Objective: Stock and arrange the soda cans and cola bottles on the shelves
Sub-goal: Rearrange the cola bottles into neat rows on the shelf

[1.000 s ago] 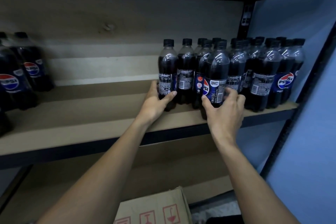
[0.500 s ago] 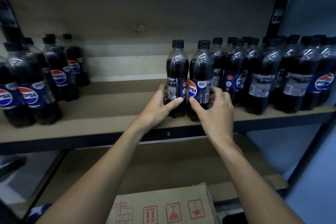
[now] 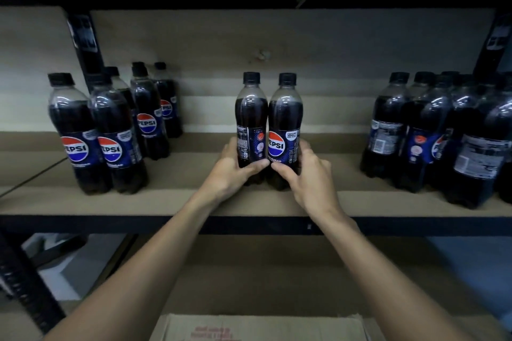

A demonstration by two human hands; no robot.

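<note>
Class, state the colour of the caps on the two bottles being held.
Both caps are black, seen best in the head view.

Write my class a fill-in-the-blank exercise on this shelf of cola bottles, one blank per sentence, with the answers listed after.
1. The left hand grips the first bottle, the right hand the second bottle; both caps are ____.
2. Only the bottle in the ____ hand faces its Pepsi logo towards the camera.
3. Both stand ____ the left group and the right group.
4. The cardboard box lies ____ the shelf.
Answers: black; right; between; below.
</note>
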